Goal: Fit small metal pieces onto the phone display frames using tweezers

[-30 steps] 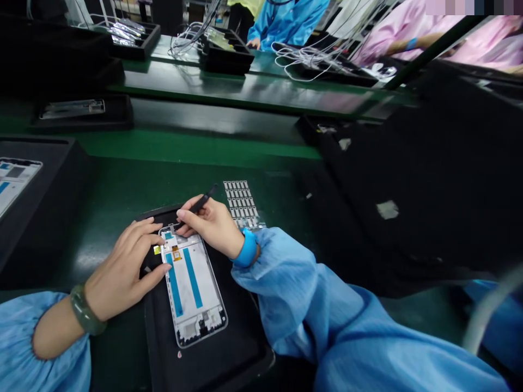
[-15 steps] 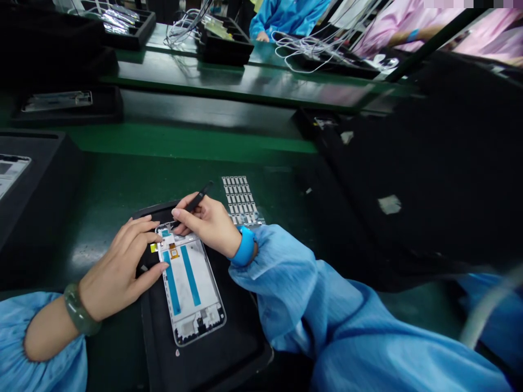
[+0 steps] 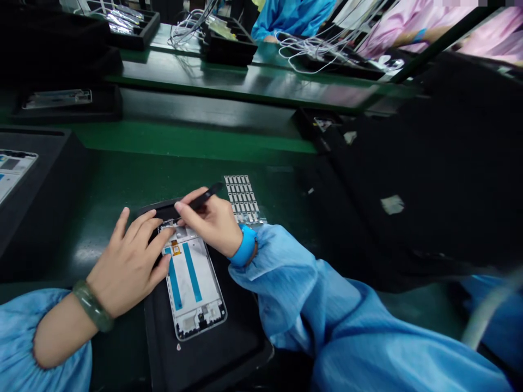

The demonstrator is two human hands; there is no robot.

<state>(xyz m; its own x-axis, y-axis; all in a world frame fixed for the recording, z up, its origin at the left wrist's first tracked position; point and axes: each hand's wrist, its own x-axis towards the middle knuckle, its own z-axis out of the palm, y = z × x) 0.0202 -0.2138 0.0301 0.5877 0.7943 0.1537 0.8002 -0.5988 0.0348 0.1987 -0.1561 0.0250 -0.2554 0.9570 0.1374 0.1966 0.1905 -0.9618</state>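
A phone frame [image 3: 208, 283] with two blue strips and an orange flex cable [image 3: 176, 248] lies on a black foam pad [image 3: 216, 354]. My left hand [image 3: 133, 253] rests with spread fingers over its upper left edge, fingertips near the top corner. In my right hand [image 3: 212, 223], black tweezers [image 3: 205, 197] are gripped like a pen. Their tips point at the top of the frame, partly hidden by my fingers. Just beyond my right hand lies a sheet of small metal pieces [image 3: 242, 197].
On the left, another phone frame [image 3: 14, 171] sits on a black foam block [image 3: 49, 179]. A large black sheet-like mass [image 3: 441, 163] fills the right side. Across the bench are black trays [image 3: 229, 51], white cables [image 3: 302, 51] and co-workers in blue and pink sleeves [image 3: 425, 27].
My left fingers have spread and shifted over the frame's top corner, covering the small blue patch there. The yellow tab beside the frame is no longer visible. The tweezers lean flatter.
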